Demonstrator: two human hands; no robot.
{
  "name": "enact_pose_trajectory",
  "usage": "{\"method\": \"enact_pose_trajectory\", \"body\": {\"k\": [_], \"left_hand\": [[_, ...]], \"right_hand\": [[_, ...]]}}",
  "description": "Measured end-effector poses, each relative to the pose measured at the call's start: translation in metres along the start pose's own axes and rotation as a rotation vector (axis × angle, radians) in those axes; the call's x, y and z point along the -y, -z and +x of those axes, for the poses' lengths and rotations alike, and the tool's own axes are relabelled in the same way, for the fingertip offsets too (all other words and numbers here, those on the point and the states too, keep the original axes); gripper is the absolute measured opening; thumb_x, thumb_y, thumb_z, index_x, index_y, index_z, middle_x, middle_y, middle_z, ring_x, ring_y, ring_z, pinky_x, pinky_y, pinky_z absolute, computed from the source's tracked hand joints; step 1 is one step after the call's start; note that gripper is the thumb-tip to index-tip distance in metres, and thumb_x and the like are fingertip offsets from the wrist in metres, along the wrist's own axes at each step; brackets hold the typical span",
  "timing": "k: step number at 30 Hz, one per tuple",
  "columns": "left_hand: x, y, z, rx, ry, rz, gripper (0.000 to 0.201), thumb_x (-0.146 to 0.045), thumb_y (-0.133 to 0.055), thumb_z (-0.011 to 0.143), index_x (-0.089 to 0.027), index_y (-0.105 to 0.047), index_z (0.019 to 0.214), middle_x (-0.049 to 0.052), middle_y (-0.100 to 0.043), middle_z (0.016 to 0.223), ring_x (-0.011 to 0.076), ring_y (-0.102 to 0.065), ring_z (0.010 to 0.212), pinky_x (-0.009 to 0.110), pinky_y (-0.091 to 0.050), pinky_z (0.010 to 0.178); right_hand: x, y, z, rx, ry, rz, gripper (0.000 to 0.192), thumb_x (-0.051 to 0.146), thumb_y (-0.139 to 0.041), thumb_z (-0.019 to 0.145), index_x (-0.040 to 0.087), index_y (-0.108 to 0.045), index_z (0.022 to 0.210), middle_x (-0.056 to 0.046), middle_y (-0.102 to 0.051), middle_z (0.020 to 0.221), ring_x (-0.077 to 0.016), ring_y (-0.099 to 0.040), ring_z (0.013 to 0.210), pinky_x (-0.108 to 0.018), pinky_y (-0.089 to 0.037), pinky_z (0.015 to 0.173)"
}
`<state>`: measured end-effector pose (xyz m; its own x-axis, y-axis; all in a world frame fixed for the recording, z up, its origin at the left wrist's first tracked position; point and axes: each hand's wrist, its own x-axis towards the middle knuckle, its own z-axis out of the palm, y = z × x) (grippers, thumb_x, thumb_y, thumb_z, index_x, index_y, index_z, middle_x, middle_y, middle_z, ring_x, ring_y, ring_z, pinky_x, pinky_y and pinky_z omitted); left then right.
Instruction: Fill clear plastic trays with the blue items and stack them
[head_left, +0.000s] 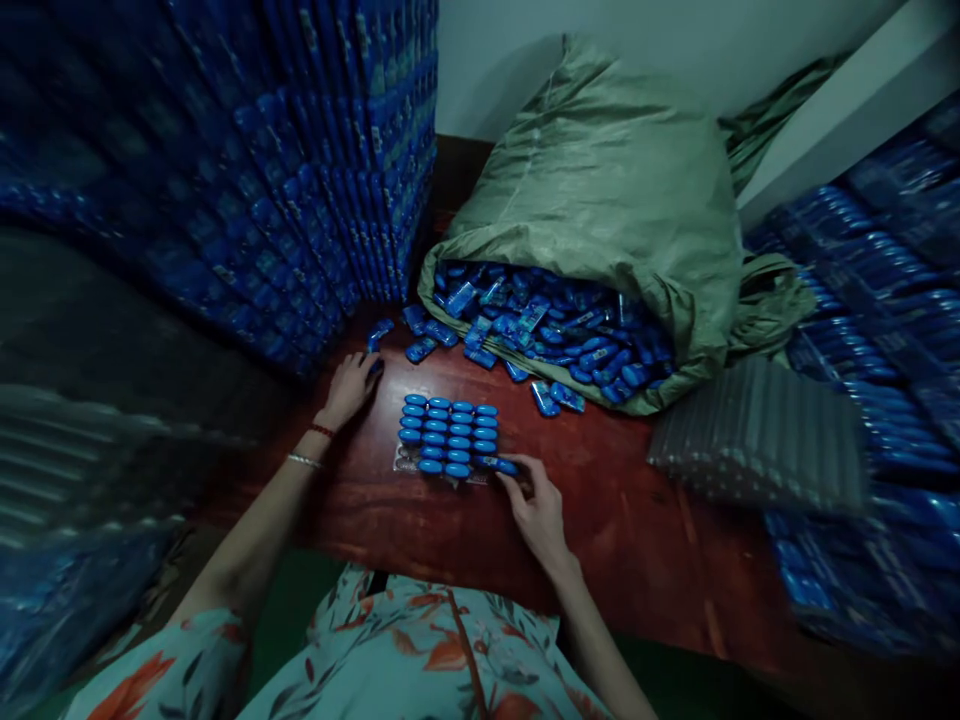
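Observation:
My right hand (pixel 536 505) pinches a small glossy blue packet (pixel 501 465) between thumb and fingers, at the lower right corner of a block of rows of rounded blue packets (pixel 448 428). These rows lie on a clear, patterned plastic sheet or tray (pixel 406 463), part of which shows at the lower left. Left of the rows, my left hand (pixel 351 388) rests low over the table with its fingers curled on a blue packet (pixel 376 367), mostly hidden by the fingertips. Another loose blue packet (pixel 380 331) lies just beyond that hand.
A green woven sack (pixel 600 170) lies open towards me, spilling blue packets (pixel 555 325) onto the reddish wooden table (pixel 600 490). Tall stacks of blue packs (pixel 352 150) rise at left, more (pixel 885 330) at right. Stacked clear plastic trays (pixel 757 440) sit at the right.

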<state>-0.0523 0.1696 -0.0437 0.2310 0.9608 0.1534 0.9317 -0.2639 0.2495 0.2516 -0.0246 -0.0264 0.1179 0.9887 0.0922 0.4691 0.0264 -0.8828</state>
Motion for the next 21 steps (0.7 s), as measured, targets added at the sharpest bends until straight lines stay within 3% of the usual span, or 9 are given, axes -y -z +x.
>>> {"method": "enact_pose_trajectory", "body": {"k": [4, 8, 11, 13, 15, 21], "left_hand": [[0.004, 0.004, -0.05, -0.127, 0.038, -0.326, 0.029, -0.027, -0.036, 0.091, -0.016, -0.054, 0.111, 0.011, -0.058, 0.105, 0.0202, -0.058, 0.093, 0.035, -0.047, 0.086], [-0.014, 0.016, -0.116, -0.154, 0.213, -0.547, 0.044, -0.036, -0.048, 0.088, -0.017, -0.038, 0.127, 0.011, -0.061, 0.108, 0.0204, -0.062, 0.092, 0.034, -0.052, 0.079], [-0.035, 0.027, -0.152, -0.145, 0.239, -0.606, 0.032, -0.039, -0.054, 0.085, -0.02, -0.052, 0.111, 0.006, -0.064, 0.096, 0.0197, -0.063, 0.086, 0.032, -0.053, 0.075], [-0.048, 0.032, -0.163, -0.157, 0.175, -0.599, 0.022, -0.035, -0.054, 0.085, -0.02, -0.058, 0.1, 0.005, -0.064, 0.093, 0.0186, -0.063, 0.084, 0.031, -0.053, 0.076], [-0.058, 0.033, -0.164, -0.166, 0.086, -0.56, 0.02, -0.027, -0.05, 0.088, -0.02, -0.06, 0.103, 0.006, -0.061, 0.097, 0.0177, -0.061, 0.087, 0.029, -0.052, 0.076], [-0.065, 0.024, -0.144, -0.045, -0.277, -0.289, 0.044, -0.006, -0.032, 0.088, -0.018, -0.044, 0.128, 0.009, -0.058, 0.103, 0.018, -0.057, 0.093, 0.033, -0.051, 0.081]], "right_hand": [[-0.007, -0.001, 0.002, 0.118, 0.349, -0.379, 0.033, 0.011, -0.035, 0.087, 0.021, -0.058, 0.109, -0.009, -0.063, 0.104, -0.0186, -0.06, 0.099, -0.031, -0.051, 0.085], [0.011, 0.01, 0.014, 0.311, 0.412, -0.698, 0.044, 0.001, -0.033, 0.081, 0.021, -0.057, 0.113, -0.008, -0.062, 0.098, -0.0187, -0.059, 0.088, -0.028, -0.05, 0.072], [0.035, 0.012, 0.028, 0.493, 0.43, -0.885, 0.041, 0.0, -0.036, 0.08, 0.022, -0.059, 0.106, -0.007, -0.061, 0.091, -0.0183, -0.058, 0.08, -0.026, -0.046, 0.063], [0.046, 0.009, 0.036, 0.582, 0.453, -0.955, 0.037, 0.001, -0.038, 0.082, 0.023, -0.059, 0.104, -0.007, -0.062, 0.09, -0.0182, -0.058, 0.077, -0.025, -0.042, 0.058], [0.05, 0.006, 0.042, 0.633, 0.472, -0.964, 0.033, 0.004, -0.041, 0.083, 0.023, -0.059, 0.103, -0.006, -0.062, 0.089, -0.0177, -0.058, 0.075, -0.024, -0.039, 0.055], [0.037, 0.011, 0.045, 0.607, 0.498, -0.959, 0.031, 0.011, -0.044, 0.088, 0.023, -0.057, 0.112, -0.006, -0.063, 0.089, -0.0165, -0.059, 0.076, -0.024, -0.04, 0.06]]}}
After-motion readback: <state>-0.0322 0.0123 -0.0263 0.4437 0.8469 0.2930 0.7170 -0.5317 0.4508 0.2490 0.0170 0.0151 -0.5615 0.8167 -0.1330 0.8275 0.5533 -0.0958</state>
